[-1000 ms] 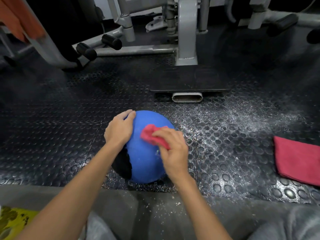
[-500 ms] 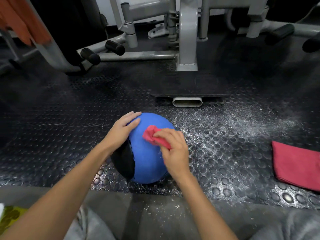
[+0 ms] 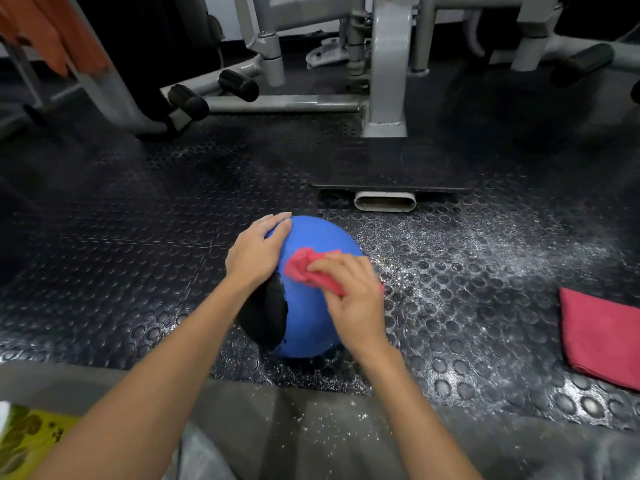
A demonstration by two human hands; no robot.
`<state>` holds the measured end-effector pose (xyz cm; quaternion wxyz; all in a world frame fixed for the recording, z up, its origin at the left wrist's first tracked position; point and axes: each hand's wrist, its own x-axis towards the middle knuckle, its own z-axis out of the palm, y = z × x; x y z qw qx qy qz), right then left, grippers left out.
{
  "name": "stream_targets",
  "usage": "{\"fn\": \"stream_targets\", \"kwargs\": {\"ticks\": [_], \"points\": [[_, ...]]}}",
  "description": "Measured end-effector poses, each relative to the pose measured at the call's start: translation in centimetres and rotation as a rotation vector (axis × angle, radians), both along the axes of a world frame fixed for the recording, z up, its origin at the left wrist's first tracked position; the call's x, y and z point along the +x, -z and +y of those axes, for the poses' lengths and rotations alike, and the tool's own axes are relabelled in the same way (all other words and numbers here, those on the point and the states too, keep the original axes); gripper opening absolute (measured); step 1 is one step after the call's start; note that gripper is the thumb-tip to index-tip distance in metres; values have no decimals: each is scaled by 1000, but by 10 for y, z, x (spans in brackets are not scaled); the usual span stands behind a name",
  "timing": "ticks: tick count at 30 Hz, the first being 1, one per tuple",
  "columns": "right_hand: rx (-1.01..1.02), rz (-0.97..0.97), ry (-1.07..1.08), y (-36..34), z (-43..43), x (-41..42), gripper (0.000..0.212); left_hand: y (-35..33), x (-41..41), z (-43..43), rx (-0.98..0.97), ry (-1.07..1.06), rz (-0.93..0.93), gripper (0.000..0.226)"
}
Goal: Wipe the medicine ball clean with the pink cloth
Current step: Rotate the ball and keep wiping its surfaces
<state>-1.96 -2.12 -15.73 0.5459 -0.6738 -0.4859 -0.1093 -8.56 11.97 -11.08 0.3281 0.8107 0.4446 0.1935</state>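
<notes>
Studded floor: medicine ball is found turned slightly, more black panel exposed, steadied by the flat-fingered left grip while fresh blue surface is wiped with the pink cloth clamped in the right grip.

Dim room, light coming from overhead; the studded floor glints bright right of centre while its left side sinks near black; the medicine ball drops a small shadow beneath itself; wide-angle bending bows the machine frame along the top; the right hand looks slightly soft with blur.
</notes>
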Motion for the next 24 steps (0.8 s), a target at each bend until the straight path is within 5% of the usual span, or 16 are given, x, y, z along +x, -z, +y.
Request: {"fn": "stream_targets", "kwargs": {"ticks": [4, 5, 7, 11, 13, 16, 21, 24], "points": [[110, 812, 170, 28, -12, 25, 36, -6, 12, -3, -31, -71, 24, 33], [92, 891, 217, 27, -12, 28, 35, -8, 16, -4, -39, -91, 37, 33], [67, 733, 244, 13, -8, 21, 23, -10, 27, -3, -54, -129, 87, 33], [-61, 21, 31, -11, 15, -24, 11, -14, 36, 5, -107, -173, 138, 33], [-50, -62, 27, -7, 16, -23, 13, -13, 31, 4, -111, -182, 139, 33], [74, 107, 107, 8, 7, -1, 20, -8, 25, 3, -86, -203, 103, 31], [2, 863, 354, 28, 3, 44, 29, -3, 26, 8, -93, -202, 106, 45], [32, 720, 335, 14, 5, 35, 18, -4, 27, 9, -97, -188, 113, 46]]}}
